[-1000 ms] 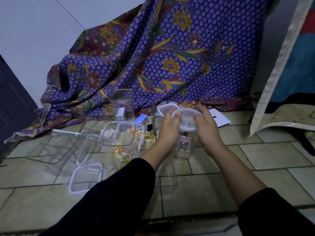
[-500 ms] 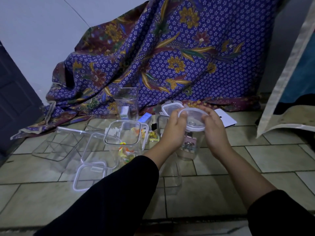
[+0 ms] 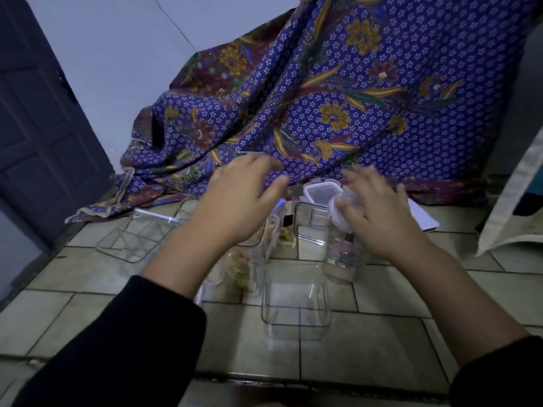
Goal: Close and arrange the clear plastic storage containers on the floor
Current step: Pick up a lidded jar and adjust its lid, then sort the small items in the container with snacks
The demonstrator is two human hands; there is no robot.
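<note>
Right now the work is on the round jar [image 3: 343, 259], which stands upright on the tiled floor [image 3: 382, 342] just right of the middle of the cluster, with something pinkish inside. Its round lid [image 3: 338, 214] sits at the mouth but looks tilted, so I judge the lid-fitting step unfinished. The right hand [image 3: 382, 218] lies over the lid; its fingers are blurred, and I cannot tell whether they clasp the lid or only rest on it. The left hand [image 3: 241, 201] hovers above the containers to the left of the jar, fingers spread and relaxed, holding nothing.

Just behind the jar stands a square tub [image 3: 320, 193] with a white-rimmed lid on top. In front, nearest the person, is an empty clear box [image 3: 296, 301] with no lid. Left of that, partly behind the left wrist, is a tub with colourful bits [image 3: 241, 267], and further left a low divided tray [image 3: 135, 239]. A patterned purple cloth [image 3: 338, 92] hangs behind them all.

The next move likely calls for levelling the lid on the jar's rim and pressing it down evenly. A steadying hand on the jar may help, since a light plastic jar could tip or slide on tile.
</note>
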